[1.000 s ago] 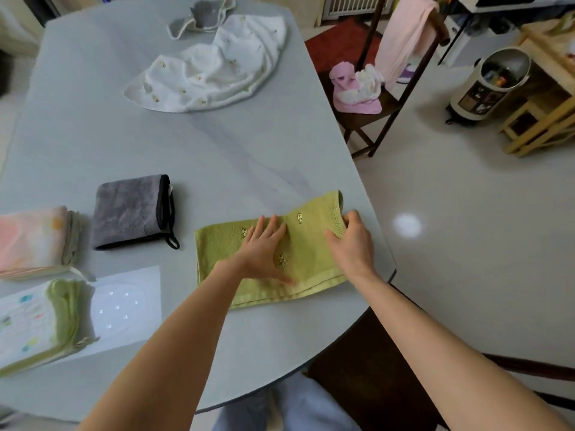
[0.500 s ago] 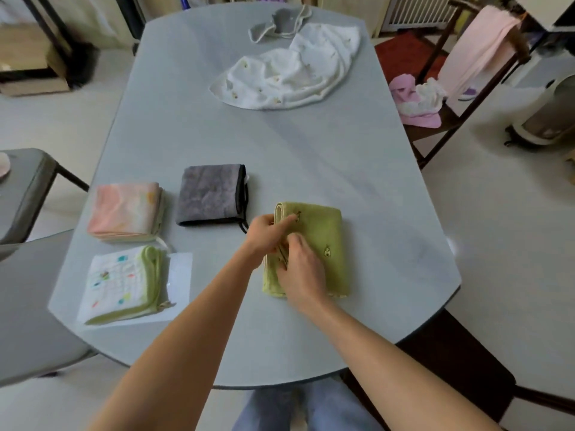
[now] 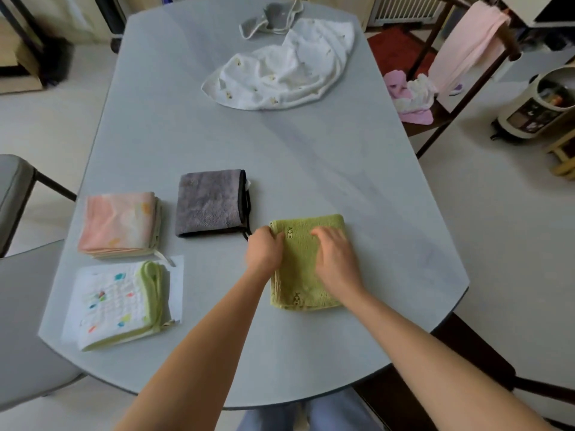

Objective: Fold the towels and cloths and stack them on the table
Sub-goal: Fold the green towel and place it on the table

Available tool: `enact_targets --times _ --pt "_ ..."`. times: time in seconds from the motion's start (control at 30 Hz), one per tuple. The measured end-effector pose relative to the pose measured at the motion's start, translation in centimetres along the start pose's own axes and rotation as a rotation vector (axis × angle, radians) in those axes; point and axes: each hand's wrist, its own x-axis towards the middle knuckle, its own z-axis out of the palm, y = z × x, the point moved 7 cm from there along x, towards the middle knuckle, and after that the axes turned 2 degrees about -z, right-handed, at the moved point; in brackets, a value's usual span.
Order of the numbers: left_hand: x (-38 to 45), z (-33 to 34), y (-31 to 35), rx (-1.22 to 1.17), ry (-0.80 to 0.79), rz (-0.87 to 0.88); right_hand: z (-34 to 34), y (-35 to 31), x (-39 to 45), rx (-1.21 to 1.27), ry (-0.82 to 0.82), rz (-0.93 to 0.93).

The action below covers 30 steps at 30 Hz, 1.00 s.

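A green towel [image 3: 298, 275], folded into a small rectangle, lies near the front of the grey-blue table [image 3: 311, 157]. My left hand [image 3: 264, 251] grips its left edge with curled fingers. My right hand [image 3: 334, 259] lies flat on top of it, fingers spread. To the left are a folded grey cloth [image 3: 210, 203], a folded pink towel [image 3: 119, 225] and a folded white cloth with green trim [image 3: 119, 304]. A rumpled white cloth [image 3: 283, 70] and a small grey cloth [image 3: 270, 17] lie unfolded at the far end.
A sheet of white paper [image 3: 176, 293] lies under the white and green cloth. A chair [image 3: 435, 98] at the right holds pink and white cloths, with a pink towel [image 3: 466, 42] over its back. Grey chairs [image 3: 15, 194] stand at the left. A round appliance [image 3: 538, 104] sits on the floor.
The green towel was folded in half from right to left, from a long strip into a small rectangle. My right hand moved onto its top; my left went to its left edge.
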Motion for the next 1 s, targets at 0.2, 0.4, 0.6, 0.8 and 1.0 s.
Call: enact_targets --times 0.2,0.4,0.6,0.8,1.0 --pt "-0.5 0.1 -0.4 0.069 0.054 -0.051 1.1 4.6 5.7 -0.197 -0.332 0.034" --pt "1.4 0.3 -0.6 -0.149 -0.067 -0.198 2.9 6.6 9.0 -0.223 -0.690 -0.052" --pt "1.8 -0.8 0.6 -0.206 -0.160 -0.232 2.6 5.1 8.3 -0.155 -0.699 -0.368" --pt "1.4 -0.5 1.7 -0.082 -0.082 -0.226 2.2 7.4 9.3 -0.265 -0.656 -0.348" --pt "1.8 0.4 2.5 -0.094 0.006 -0.206 3.9 9.6 10.1 -0.285 -0.573 -0.200"
